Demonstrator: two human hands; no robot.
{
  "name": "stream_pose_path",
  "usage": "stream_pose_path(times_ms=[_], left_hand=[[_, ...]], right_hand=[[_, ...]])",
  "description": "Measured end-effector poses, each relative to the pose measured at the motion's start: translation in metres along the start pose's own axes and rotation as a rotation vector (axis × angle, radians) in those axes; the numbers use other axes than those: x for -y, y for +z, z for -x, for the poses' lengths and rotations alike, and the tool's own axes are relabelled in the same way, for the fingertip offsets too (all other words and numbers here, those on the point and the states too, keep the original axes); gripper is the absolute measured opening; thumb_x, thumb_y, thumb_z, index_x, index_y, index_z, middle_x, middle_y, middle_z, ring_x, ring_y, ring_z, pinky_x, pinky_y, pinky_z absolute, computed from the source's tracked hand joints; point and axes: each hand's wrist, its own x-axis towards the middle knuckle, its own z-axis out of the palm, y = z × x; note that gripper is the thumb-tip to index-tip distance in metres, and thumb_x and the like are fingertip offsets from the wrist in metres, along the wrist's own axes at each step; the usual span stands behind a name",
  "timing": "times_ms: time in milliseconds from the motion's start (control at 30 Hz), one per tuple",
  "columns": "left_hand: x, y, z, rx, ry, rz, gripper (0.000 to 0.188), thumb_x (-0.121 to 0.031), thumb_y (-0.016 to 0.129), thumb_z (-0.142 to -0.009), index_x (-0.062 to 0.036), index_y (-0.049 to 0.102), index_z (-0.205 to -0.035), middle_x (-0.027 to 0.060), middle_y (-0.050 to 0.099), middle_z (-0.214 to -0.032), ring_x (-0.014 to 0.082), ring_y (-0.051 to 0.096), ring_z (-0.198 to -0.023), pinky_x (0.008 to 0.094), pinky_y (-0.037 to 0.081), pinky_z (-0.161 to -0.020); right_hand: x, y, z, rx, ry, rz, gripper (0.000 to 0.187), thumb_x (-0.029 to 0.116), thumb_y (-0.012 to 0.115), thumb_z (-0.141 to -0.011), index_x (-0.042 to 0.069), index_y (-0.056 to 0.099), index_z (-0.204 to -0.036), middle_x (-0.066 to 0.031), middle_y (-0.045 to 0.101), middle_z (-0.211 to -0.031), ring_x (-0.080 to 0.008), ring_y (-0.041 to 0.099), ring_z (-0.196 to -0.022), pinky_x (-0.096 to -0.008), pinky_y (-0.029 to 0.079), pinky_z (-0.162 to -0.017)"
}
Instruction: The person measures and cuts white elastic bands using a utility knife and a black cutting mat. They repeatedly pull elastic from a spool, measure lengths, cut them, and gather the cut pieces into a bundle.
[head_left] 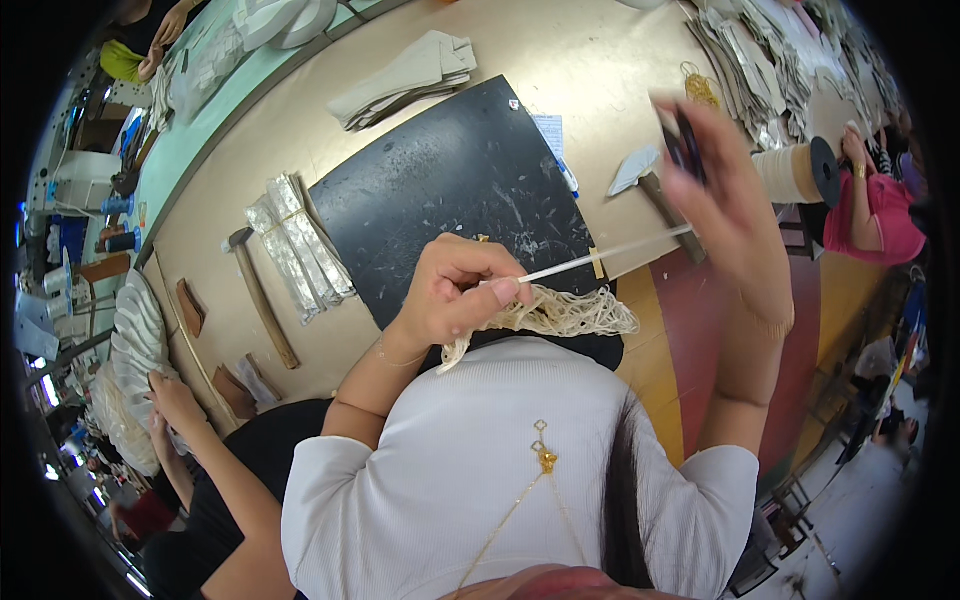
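Between both hands (455, 290) (725, 195), taut cord (610, 252)

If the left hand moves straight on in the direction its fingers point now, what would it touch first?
Probably the right hand. The left hand, pinching cream netting, points right along the taut white cord toward it. Depth is unclear, so it might pass underneath.

I see a hammer (260, 297) left of centre, folded fabric (405, 78) at upper centre, and a thread spool (797, 172) at right.
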Motion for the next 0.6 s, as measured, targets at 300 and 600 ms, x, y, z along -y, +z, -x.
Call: stream_pose_path(times_ms=[300,600], left_hand=[[0.002,0.002,-0.003,0.02,0.06,-0.096,0.016,-0.012,0.059,-0.079,0.0017,0.068,-0.076,0.0074,0.061,-0.061,0.0081,0.05,-0.049,0.0219,0.033,-0.044],[0.013,-0.007,-0.004,-0.058,0.158,-0.218,0.019,-0.018,0.062,-0.073,-0.0015,0.071,-0.076,0.0071,0.054,-0.074,0.0108,0.045,-0.061,0.0238,0.031,-0.052]], right_hand=[[-0.01,0.075,0.087,0.291,0.613,-0.843,0.042,0.031,0.043,-0.099,0.004,0.043,-0.131,-0.0029,0.054,-0.08,-0.0096,0.05,-0.054,-0.0208,0.041,-0.05],[-0.009,0.096,0.072,0.078,0.514,-1.295,0.057,0.039,0.04,-0.098,0.003,0.027,-0.14,-0.0062,0.052,-0.077,-0.0094,0.045,-0.043,-0.021,0.037,-0.04]])
